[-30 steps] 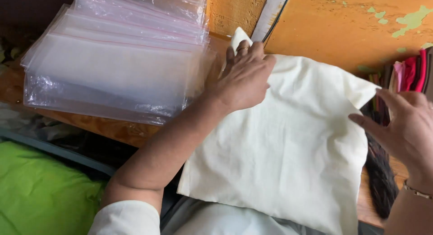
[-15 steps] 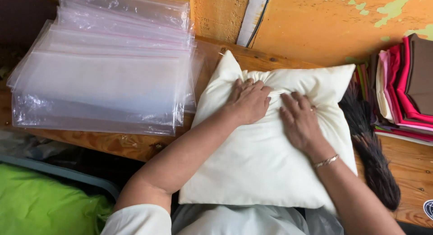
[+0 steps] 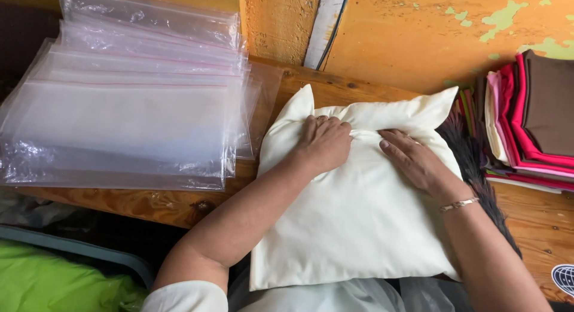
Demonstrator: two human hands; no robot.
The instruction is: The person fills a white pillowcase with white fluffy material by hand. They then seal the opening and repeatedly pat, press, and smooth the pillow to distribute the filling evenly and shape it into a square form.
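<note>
A cream-white pillow point(image 3: 353, 228) lies on the wooden table point(image 3: 179, 207) in front of me. My left hand point(image 3: 324, 141) is bunched into the fabric near the pillow's far edge, fingers curled and pinching a fold. My right hand point(image 3: 412, 159) rests flat on the pillow just to the right of it, fingers pointing left toward the same fold, a thin bracelet on its wrist. A crease runs between the two hands.
A stack of clear zip plastic bags point(image 3: 131, 108) lies on the table to the left. Folded cloths in pink, red and brown point(image 3: 532, 120) are piled at the right, with a dark fringed piece point(image 3: 472, 162) beside the pillow. An orange wall point(image 3: 406, 31) stands behind; green fabric point(image 3: 54, 282) lies lower left.
A second ago the cloth lay flat and my right hand was off to its right. Both hands have since come together near the pillow's top, and my left hand has closed on a fold.
</note>
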